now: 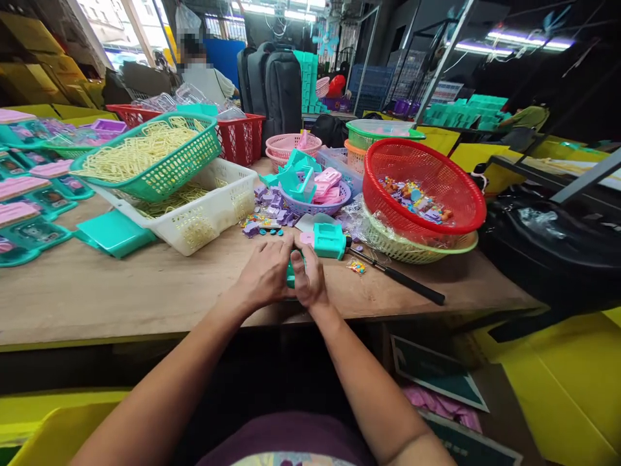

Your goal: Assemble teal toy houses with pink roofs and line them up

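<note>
Centrally, item one: teal piece (290,275), small, plastic, pinched between both hands at the near edge of the table (121,291); mostly hidden, only a sliver of teal shows between the fingers. Left hand (266,272): grip closed on the teal piece, knuckles up, fingers curled over its left side. Right hand (310,279): grip likewise closed on it, thumb side pressing inward, the two hands touching (a hold that looks suited to squeezing parts together, though the joint itself cannot be seen). Both forearms run forward from the body and meet in a narrow V, wrists low over the wood.

Item two: teal box (328,239), just beyond the right hand, lying within easy reach.

Item three: loose purple bits (269,210) and small round buttons, scattered behind the hands.

Item four: black rod (402,279), lying slantwise to the right.

Item five: red basket (427,184), tilted toward the person atop a pale green one, so its coloured contents face the seat.

Item six: white bin (213,213) and green basket (150,155), left, the latter tipped, both holding yellow strips.

Item seven: lilac bowl (320,204) with pink and teal parts.
</note>
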Motion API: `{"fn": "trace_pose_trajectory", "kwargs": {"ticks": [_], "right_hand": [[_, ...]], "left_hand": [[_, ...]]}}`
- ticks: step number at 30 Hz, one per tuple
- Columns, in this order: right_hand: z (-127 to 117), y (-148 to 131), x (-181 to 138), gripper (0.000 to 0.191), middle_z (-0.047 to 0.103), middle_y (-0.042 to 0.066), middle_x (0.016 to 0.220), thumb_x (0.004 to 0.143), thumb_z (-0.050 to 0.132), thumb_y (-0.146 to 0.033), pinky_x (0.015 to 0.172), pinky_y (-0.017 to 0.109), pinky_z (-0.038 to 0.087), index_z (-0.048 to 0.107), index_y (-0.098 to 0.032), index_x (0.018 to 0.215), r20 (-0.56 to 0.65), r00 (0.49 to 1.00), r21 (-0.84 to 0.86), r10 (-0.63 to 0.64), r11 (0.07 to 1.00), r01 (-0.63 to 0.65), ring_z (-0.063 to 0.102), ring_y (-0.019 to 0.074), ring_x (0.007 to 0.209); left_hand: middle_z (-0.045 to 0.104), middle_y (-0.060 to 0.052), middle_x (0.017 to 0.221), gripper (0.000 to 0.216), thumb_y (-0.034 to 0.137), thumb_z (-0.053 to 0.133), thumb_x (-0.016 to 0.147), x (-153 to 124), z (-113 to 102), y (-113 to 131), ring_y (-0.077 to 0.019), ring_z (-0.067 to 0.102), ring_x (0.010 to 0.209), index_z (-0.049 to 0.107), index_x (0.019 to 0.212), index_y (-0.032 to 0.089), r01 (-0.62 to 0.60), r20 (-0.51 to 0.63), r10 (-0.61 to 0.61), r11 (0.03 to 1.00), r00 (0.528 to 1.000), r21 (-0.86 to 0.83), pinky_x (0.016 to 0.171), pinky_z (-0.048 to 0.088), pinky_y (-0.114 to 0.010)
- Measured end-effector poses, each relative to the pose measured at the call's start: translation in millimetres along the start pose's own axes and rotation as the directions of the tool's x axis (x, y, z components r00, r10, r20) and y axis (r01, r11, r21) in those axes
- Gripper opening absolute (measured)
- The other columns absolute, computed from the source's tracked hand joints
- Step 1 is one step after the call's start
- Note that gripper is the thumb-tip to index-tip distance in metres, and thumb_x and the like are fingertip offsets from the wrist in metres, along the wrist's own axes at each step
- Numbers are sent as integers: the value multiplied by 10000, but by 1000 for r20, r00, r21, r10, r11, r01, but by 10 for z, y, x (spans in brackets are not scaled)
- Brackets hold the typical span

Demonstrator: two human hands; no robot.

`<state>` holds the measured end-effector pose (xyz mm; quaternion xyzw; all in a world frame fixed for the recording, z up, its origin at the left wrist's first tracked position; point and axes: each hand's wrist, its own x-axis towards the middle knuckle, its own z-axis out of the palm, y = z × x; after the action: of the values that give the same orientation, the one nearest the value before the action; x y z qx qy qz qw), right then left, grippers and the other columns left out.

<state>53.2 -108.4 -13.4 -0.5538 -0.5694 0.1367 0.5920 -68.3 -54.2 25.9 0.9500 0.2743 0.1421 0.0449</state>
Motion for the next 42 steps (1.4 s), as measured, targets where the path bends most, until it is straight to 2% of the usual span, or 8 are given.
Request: {"fn": "trace_pose_trajectory", "kwargs": {"ticks": [5, 9, 13, 16, 20, 24, 34, 42], "right_hand": [[127, -75, 140, 641, 673, 122, 1024, 997, 176, -587, 926, 372, 489, 653, -159, 1020, 1, 1000, -5, -13, 1000, 13, 623, 228, 1005], [-107, -302, 248, 730, 597, 120, 1284, 946, 214, -691, 1040, 390, 439, 422, -165, 1407, 126, 987, 75, -98, 993, 89, 565, 236, 1189], [-341, -379, 141, 875, 486, 123, 1426, 872, 300, -777, 1146, 472, 317, 228, -196, 1522, 184, 972, 35, -146, 989, 142, 434, 279, 1340], [-319, -329, 48, 974, 523, 147, 1374, 797, 441, -807, 1151, 487, 304, 272, -161, 1507, 234, 956, -14, -175, 983, 183, 437, 303, 1321], [-186, -248, -36, 1031, 424, 167, 1451, 748, 520, -806, 1170, 473, 286, 271, -144, 1499, 224, 934, 59, -279, 960, 273, 382, 305, 1363], [-95, -169, -113, 1114, 293, 178, 1529, 709, 544, -823, 1188, 492, 250, 184, -146, 1517, 206, 935, 136, -289, 955, 265, 287, 316, 1427], [-7, -188, -90, 431, 560, 119, 1185, 942, 370, -512, 1012, 465, 431, 552, -188, 1159, 86, 970, 99, -226, 971, 217, 538, 268, 1154], [21, -214, -108, 351, 564, 111, 1168, 967, 380, -411, 1043, 416, 410, 565, -167, 1138, 18, 985, 103, -170, 980, 167, 528, 229, 1159]], "left_hand": [[558, -284, 1301, 994, 475, 742, 680, -11, 16, -113, -423, 550, 1198, 300, 1450, 28, 59, -88, -64, 997, 994, -59, 969, 465, -536], [509, -215, 1387, 1081, 509, 776, 685, -228, 20, -262, -361, 528, 1251, 197, 1524, 150, -41, -324, -52, 962, 945, -271, 1021, 456, -493], [467, -176, 1428, 1144, 591, 805, 628, -449, 133, -250, -341, 508, 1267, 215, 1531, 209, -9, -440, -217, 890, 872, -456, 1056, 435, -466], [399, -181, 1478, 1061, 604, 757, 686, -520, 177, -188, -346, 462, 1306, 238, 1523, 208, -39, -440, -230, 852, 868, -523, 1085, 397, -486], [472, -169, 1385, 1027, 598, 743, 701, -553, 45, -176, -322, 503, 1243, 247, 1507, 200, -88, -328, -140, 800, 934, -593, 1062, 409, -482], [553, -121, 1251, 824, 527, 794, 673, -601, -53, -204, -289, 560, 1127, 424, 1337, 209, 16, -248, -211, 791, 946, -611, 972, 466, -422], [553, -65, 1076, 689, 547, 756, 699, -622, 142, -149, -227, 573, 957, 435, 1210, 214, 81, -245, -346, 708, 905, -702, 832, 497, -331], [557, -109, 1222, 716, 521, 744, 730, -523, 81, -130, -261, 571, 1099, 425, 1283, 195, 98, -225, -326, 738, 918, -668, 928, 490, -372]]}}
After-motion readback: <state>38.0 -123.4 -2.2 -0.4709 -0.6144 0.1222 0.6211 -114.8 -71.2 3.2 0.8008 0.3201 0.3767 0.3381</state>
